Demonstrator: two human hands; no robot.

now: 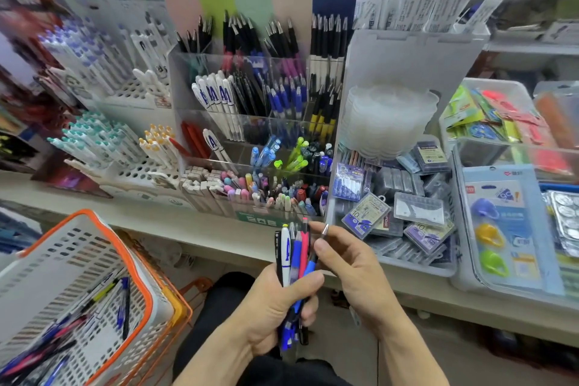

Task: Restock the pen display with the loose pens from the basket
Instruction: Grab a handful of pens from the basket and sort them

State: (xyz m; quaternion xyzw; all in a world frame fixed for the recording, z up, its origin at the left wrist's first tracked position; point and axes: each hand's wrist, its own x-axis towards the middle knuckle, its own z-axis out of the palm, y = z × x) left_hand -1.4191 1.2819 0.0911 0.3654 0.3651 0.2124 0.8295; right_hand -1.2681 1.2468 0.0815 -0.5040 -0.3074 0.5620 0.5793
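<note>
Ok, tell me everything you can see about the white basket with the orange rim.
The white basket is perforated plastic with an orange rim, tilted, at lower left below the shelf edge. It sits in or on an orange wire frame. Loose pens, blue, black and pink, lie inside. Neither hand touches it.

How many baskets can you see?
2. The white basket with an orange rim sits at lower left, with loose pens inside. An orange basket is nested beneath it, mostly hidden; more may be hidden.

Blue "A" on white pens; "10" on refill packs.
</note>
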